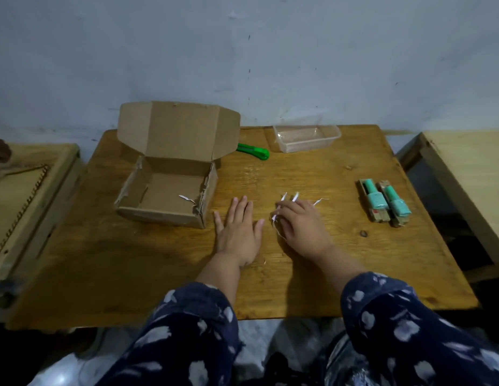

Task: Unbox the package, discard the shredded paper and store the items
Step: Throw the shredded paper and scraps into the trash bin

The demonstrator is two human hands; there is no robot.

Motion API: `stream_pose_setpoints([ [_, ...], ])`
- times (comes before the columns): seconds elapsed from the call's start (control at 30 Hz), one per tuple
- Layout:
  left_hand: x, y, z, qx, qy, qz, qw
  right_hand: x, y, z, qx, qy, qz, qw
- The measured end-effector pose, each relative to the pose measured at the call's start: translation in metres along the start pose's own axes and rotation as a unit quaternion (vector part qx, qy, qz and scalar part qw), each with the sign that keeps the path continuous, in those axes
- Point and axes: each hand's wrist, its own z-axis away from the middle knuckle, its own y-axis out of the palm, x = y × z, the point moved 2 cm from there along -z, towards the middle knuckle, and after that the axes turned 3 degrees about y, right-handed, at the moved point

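Observation:
An open cardboard box [164, 188] stands on the left part of the wooden table [312, 274], its lid flap up and one white paper strip [187, 198] lying inside. My left hand [238, 228] rests flat on the table just right of the box, fingers spread, holding nothing. My right hand [301, 225] lies curled over white shredded paper strips [288, 197] that stick out past the fingertips. Two teal bottles in brown packaging [385, 203] lie side by side to the right.
A clear plastic container [307, 137] sits empty at the table's far edge. A green utility knife [254, 151] lies behind the box lid. A wooden bench [465, 162] stands to the right, and a surface holding a spiral notebook [17, 201] to the left.

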Motion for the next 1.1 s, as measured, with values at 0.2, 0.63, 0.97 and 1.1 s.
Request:
stream_pose_setpoints([
  [0.2, -0.010, -0.008, -0.010, -0.011, 0.016, 0.073, 0.997, -0.024, -0.010, 0.006, 0.035, 0.180, -0.003, 0.983],
  [0.63, 0.031, -0.010, 0.010, 0.005, 0.053, 0.041, 0.998, 0.049, 0.028, 0.034, 0.022, 0.041, -0.029, 0.999],
  [0.97, 0.031, 0.004, 0.023, 0.007, 0.091, -0.061, 0.994, 0.024, 0.007, 0.057, -0.028, 0.223, 0.002, 0.975],
  [1.1, 0.035, 0.008, 0.024, -0.012, 0.107, -0.097, 0.990, 0.044, 0.024, 0.068, -0.008, 0.345, -0.008, 0.939],
])
